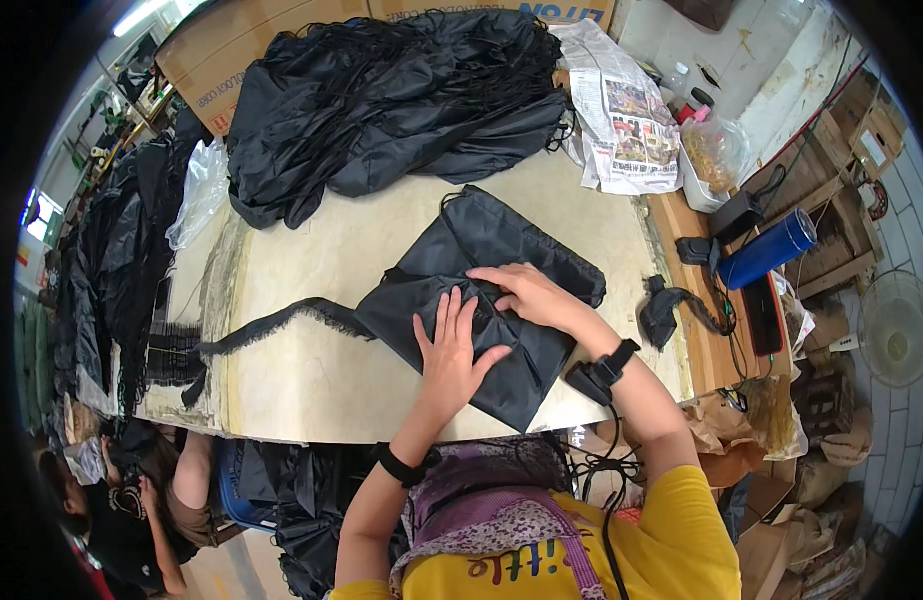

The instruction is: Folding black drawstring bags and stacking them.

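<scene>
A black fabric bag [512, 235] with a thin cord loop at its far corner lies partly folded on the pale wooden tabletop [302, 385]. My left hand [452, 350] rests flat on the folded part, fingers spread and thumb apart. Just right of it, my right hand [527, 297] lies on the same cloth with its index finger stretched toward the left; its other fingers are partly bent. Neither hand grips anything that I can see. From the bag's left side a frayed black fabric strip [292, 318] trails across the table.
A large heap of black corded fabric [392, 110] fills the far side, beside newspaper [627, 120]. At right are a black bundle with a strap [662, 312], a blue cylinder [770, 250] and a phone [764, 315]. A seated person [132, 510] is at lower left.
</scene>
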The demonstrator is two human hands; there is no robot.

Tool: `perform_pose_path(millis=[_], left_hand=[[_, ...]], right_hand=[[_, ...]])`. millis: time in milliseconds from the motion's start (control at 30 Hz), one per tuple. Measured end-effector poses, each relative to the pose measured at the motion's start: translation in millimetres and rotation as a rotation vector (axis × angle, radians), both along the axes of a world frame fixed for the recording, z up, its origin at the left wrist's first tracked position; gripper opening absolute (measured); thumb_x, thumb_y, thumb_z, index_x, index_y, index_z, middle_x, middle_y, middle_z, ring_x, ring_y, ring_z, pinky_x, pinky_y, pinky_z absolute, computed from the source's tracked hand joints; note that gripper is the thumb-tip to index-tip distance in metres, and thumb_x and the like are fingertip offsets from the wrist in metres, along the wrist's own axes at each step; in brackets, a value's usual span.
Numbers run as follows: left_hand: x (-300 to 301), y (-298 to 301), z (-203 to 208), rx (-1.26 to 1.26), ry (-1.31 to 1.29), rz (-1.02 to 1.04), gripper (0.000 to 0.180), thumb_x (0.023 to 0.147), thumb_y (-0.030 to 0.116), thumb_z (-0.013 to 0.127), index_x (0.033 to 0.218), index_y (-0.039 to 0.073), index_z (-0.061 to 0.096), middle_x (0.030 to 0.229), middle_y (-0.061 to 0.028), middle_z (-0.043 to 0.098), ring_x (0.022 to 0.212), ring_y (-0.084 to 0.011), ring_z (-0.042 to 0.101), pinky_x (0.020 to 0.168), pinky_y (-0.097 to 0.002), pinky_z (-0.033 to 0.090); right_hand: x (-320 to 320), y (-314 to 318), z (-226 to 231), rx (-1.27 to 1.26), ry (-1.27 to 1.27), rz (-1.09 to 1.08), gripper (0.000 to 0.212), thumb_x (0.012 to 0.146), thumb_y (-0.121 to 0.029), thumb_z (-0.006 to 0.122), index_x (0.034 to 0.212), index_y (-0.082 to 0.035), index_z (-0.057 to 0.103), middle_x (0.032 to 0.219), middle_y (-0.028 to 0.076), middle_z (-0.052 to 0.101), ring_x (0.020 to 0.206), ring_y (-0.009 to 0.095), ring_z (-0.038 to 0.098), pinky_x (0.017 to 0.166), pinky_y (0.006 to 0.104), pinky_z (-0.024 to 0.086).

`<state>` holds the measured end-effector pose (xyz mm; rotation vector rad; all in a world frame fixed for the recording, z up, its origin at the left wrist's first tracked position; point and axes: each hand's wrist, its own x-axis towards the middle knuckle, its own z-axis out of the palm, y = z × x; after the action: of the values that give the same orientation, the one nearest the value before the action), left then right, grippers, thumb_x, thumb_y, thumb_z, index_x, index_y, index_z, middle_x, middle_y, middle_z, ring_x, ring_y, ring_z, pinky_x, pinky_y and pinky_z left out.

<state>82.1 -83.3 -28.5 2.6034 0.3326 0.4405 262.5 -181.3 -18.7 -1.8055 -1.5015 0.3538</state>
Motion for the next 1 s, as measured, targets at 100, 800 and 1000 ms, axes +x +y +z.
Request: perform_pose_path(millis=[100, 800, 1000], left_hand=[[5, 0, -8, -0.102, -0.043, -0.009, 0.073, 0.090, 0.050, 0.055, 0.142, 0.001, 0.036, 0.152, -0.0209, 0.027, 0.142, -0.0377, 0.021, 0.106, -0.0698, 0.009], [-1, -10, 12, 0.071, 0.025, 0.107, 0.068, 0.085, 0.049, 0.063, 0.138, 0.009, 0.047, 0.151, -0.0189, 0.030, 0.141, -0.0356, 0.025, 0.107, -0.0679, 0.009], [-6, 5, -6, -0.152, 0.008, 0.070, 0.057, 0.089, 0.044, 0.061, 0.132, 0.008, 0.052, 0.150, -0.0200, 0.033, 0.141, -0.0347, 0.026, 0.107, -0.0645, 0.012]], right_hand=[[11, 8, -12, -0.109, -0.108, 0.016, 0.037, 0.075, -0.002, 0.069, 0.111, -0.006, 0.059, 0.100, 0.014, 0.062, 0.100, 0.033, 0.057, 0.091, 0.0399, 0.041], [3, -76, 12, 0.318, 1.475, -0.466, 0.050, 0.088, -0.018, 0.069, 0.128, 0.005, 0.051, 0.122, 0.013, 0.061, 0.107, 0.020, 0.062, 0.092, 0.0317, 0.050], [-17, -64, 41, 0.400, 1.415, -0.394, 0.062, 0.089, -0.032, 0.068, 0.136, 0.002, 0.046, 0.131, 0.011, 0.055, 0.118, 0.021, 0.055, 0.102, 0.0332, 0.043]])
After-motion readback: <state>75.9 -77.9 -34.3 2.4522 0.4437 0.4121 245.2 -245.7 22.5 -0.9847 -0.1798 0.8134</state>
